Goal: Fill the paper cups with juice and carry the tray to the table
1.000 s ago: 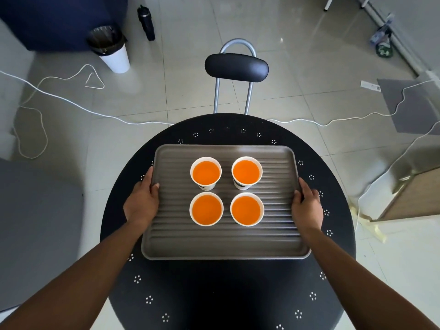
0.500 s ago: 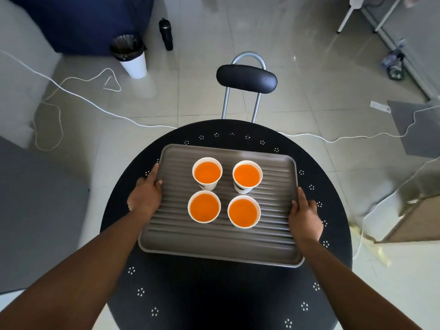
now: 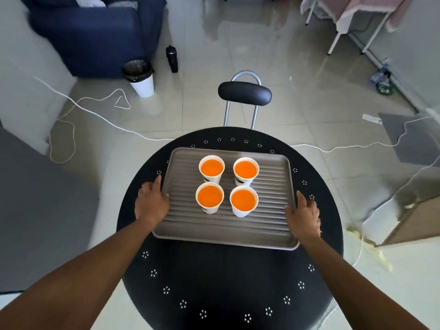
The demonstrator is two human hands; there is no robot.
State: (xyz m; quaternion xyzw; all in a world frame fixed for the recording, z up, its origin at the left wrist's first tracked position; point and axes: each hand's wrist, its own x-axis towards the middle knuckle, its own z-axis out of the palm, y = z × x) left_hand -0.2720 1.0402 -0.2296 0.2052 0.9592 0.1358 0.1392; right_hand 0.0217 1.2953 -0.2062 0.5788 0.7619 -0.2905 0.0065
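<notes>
A grey ribbed tray (image 3: 221,229) lies on the round black table (image 3: 228,282). Several white paper cups stand on it in a square, each full of orange juice: far left cup (image 3: 211,169), far right cup (image 3: 246,171), near left cup (image 3: 209,197), near right cup (image 3: 243,201). My left hand (image 3: 152,202) grips the tray's left rim, thumb on top. My right hand (image 3: 302,214) holds the right rim in the same way.
A black-backed metal chair (image 3: 244,94) stands just beyond the table. White cables (image 3: 95,113) run across the tiled floor. A white bin (image 3: 140,78), a black bottle (image 3: 172,58) and a blue sofa (image 3: 95,34) are at the far left. A cabinet (image 3: 414,217) is at the right.
The camera has tilted up and shows more of the room. The tray sits turned slightly clockwise on the table, and both hands have stayed on its rims.
</notes>
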